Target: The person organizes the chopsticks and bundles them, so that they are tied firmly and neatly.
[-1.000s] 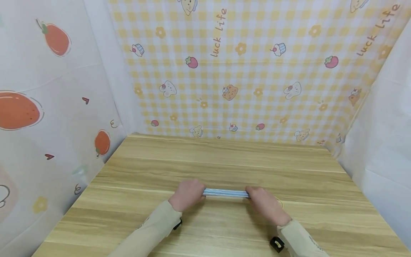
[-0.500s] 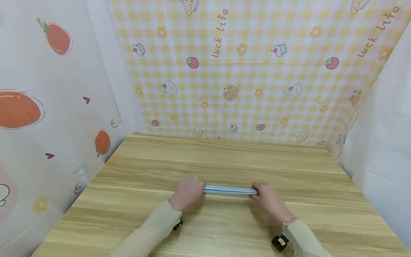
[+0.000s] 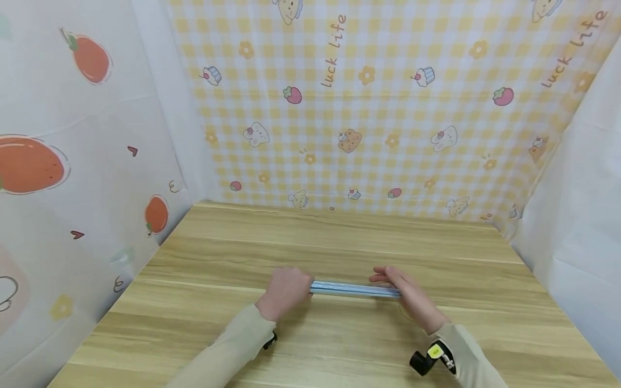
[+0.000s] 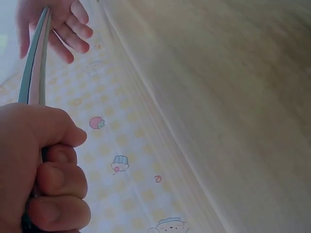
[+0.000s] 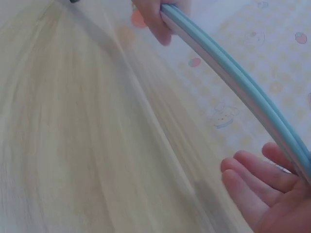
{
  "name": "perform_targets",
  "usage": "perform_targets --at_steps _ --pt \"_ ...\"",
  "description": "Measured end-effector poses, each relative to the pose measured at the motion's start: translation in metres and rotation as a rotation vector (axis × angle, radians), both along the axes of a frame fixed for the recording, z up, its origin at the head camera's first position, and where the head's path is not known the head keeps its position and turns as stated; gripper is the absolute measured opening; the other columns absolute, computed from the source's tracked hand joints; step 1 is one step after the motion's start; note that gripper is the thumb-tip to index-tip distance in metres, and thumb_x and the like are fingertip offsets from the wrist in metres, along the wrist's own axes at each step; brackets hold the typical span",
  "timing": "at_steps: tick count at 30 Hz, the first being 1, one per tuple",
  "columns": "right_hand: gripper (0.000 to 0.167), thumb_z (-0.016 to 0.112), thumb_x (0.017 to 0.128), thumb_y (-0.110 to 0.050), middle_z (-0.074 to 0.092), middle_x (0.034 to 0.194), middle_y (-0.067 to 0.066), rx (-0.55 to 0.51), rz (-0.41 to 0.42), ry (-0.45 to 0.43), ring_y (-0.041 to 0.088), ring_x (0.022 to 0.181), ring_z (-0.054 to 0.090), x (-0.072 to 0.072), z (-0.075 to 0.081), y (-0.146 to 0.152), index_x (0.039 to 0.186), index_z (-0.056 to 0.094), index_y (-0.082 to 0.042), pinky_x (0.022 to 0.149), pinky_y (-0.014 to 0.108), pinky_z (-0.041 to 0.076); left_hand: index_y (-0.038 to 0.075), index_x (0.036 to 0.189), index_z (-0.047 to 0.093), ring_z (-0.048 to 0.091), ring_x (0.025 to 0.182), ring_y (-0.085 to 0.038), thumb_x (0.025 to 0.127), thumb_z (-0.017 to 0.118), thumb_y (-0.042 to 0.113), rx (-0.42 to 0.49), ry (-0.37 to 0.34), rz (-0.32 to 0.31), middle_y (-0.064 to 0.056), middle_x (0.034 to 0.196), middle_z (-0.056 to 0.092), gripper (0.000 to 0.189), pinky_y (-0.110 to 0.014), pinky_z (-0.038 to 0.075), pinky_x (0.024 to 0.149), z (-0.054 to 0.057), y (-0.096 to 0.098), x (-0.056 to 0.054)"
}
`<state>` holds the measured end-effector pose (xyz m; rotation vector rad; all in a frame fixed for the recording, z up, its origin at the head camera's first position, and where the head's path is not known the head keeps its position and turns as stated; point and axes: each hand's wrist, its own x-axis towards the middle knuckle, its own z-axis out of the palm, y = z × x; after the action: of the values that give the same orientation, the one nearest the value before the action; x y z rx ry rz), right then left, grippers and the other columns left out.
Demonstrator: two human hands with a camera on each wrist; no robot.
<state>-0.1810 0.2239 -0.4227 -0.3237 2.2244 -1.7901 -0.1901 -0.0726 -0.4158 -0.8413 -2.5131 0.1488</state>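
My left hand [image 3: 286, 291] grips one end of a bundle of slim light-blue and pinkish sticks [image 3: 351, 289], held slanting slightly down to the right in the head view. The left wrist view shows the curled fingers of my left hand [image 4: 48, 170] wrapped round the bundle [image 4: 35, 80]. At the other end is my right hand [image 3: 406, 293], with its fingers spread and extended. The bundle [image 5: 243, 87] reaches into the right palm [image 5: 272, 204], seen in the right wrist view, without the fingers curling round it. What kind of sticks they are cannot be told.
A wood-grain table [image 3: 330, 237] lies under both hands. Behind it hangs a yellow-checked printed cloth [image 3: 359, 113]; white cloths [image 3: 111, 124] flank the sides. A black wrist-worn device [image 3: 427, 360] sits below the right sleeve.
My right hand has slid rightwards along the bundle and loosened from a grip to extended fingers, baring more of the sticks. My left hand keeps its hold, nearly still.
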Motion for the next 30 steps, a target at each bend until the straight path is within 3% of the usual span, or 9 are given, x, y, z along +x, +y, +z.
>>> perform_targets --at_steps 4,13,25,30 --pt "0.066 0.028 0.102 -0.045 0.046 0.137 0.031 -0.076 -0.037 -0.026 0.039 0.125 0.050 0.0003 -0.0029 -0.0043 0.140 0.033 0.009 0.091 0.018 0.045 0.020 0.051 0.045 0.018 0.046 -0.005 0.072 0.077 0.026 -0.019 0.023 0.009 0.010 0.046 0.029 0.038 -0.020 0.020 0.033 0.0000 0.0037 0.0011" --pt "0.063 0.032 0.101 -0.046 0.058 0.127 0.023 0.002 -0.104 0.023 0.027 0.115 0.060 -0.0013 -0.0034 -0.0098 0.132 0.048 0.006 0.093 0.016 0.040 0.018 0.056 0.053 0.030 0.044 -0.003 0.073 0.078 0.028 -0.029 0.028 -0.016 0.007 0.049 0.049 0.031 -0.023 0.034 0.034 0.0022 0.0072 0.0022" --pt "0.055 0.038 0.100 -0.043 0.068 0.110 0.014 0.071 -0.173 0.037 0.013 0.102 0.063 0.0001 -0.0023 -0.0092 0.119 0.057 0.006 0.091 0.018 0.040 0.020 0.057 0.048 0.021 0.045 -0.003 0.069 0.080 0.036 -0.053 0.099 -0.011 0.011 0.045 0.037 0.037 -0.020 0.026 0.032 -0.0034 0.0079 0.0009" --pt "0.049 0.042 0.100 -0.040 0.068 0.109 0.014 0.079 -0.223 0.011 0.010 0.098 0.061 0.0003 -0.0021 -0.0089 0.113 0.060 0.003 0.089 0.020 0.041 0.019 0.062 0.051 0.025 0.045 -0.001 0.068 0.081 0.039 -0.074 0.131 -0.013 0.010 0.046 0.041 0.037 -0.018 0.027 0.033 -0.0055 0.0068 0.0026"
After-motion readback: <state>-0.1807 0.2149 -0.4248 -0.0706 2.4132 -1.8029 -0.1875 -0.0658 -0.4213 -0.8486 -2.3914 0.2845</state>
